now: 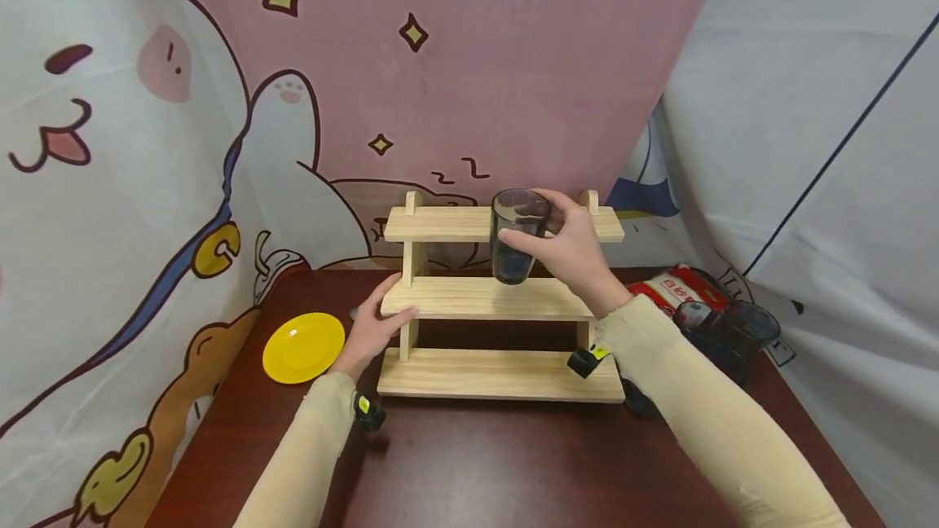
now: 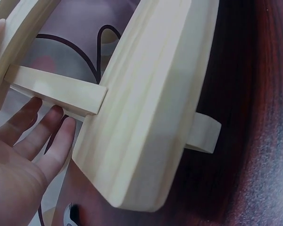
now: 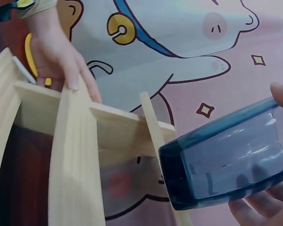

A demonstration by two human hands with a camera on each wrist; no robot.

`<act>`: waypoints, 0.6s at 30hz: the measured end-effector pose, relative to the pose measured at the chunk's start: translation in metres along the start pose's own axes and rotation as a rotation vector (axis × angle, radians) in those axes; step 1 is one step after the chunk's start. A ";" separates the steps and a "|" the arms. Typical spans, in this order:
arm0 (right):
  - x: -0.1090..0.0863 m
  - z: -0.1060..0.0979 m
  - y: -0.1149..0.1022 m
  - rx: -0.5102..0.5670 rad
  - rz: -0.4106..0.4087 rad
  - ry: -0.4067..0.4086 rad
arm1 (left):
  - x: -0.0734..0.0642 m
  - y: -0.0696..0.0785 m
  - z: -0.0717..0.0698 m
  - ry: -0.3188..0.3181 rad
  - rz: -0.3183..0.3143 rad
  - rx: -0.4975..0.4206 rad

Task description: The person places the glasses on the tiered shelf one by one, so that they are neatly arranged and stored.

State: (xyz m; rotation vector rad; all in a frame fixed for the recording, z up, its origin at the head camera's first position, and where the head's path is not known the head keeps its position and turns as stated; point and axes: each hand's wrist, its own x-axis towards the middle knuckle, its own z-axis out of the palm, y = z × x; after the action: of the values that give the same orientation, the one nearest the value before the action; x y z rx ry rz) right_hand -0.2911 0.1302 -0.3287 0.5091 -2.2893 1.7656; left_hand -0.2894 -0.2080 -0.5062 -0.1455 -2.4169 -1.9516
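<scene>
A small three-tier wooden shelf (image 1: 469, 300) stands on the table. My left hand (image 1: 370, 330) grips the left end of its middle tier, thumb along the front edge and fingers behind. In the left wrist view those fingers (image 2: 54, 136) lie against the side support. My right hand (image 1: 575, 251) holds a dark tinted glass (image 1: 513, 259) upright, thumb on the near side, in front of the top tier and above the middle one. The right wrist view shows the glass (image 3: 217, 165) close up, its thick base overlapping the top board.
A yellow plate (image 1: 304, 348) lies left of the shelf. To the right, partly behind my right sleeve, are a red packet (image 1: 678, 288) and more dark glassware (image 1: 748, 328). A printed cloth (image 1: 513, 63) hangs behind the table (image 1: 484, 463).
</scene>
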 end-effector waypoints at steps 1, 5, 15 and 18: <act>0.004 0.003 -0.001 0.006 -0.004 0.005 | 0.001 -0.001 0.000 -0.002 -0.004 0.001; 0.017 0.015 -0.006 0.030 -0.017 0.023 | 0.002 -0.004 0.000 -0.009 -0.016 -0.012; 0.045 0.041 -0.012 0.075 -0.038 0.049 | 0.004 -0.007 0.001 0.001 -0.008 0.001; 0.051 0.047 -0.011 0.065 -0.036 0.058 | 0.004 -0.008 0.001 0.004 0.006 -0.004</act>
State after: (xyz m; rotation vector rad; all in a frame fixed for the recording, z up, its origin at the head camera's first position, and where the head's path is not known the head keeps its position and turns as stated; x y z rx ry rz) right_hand -0.3312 0.0751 -0.3126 0.5005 -2.1767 1.8190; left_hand -0.2936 -0.2086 -0.5137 -0.1481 -2.4080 -1.9521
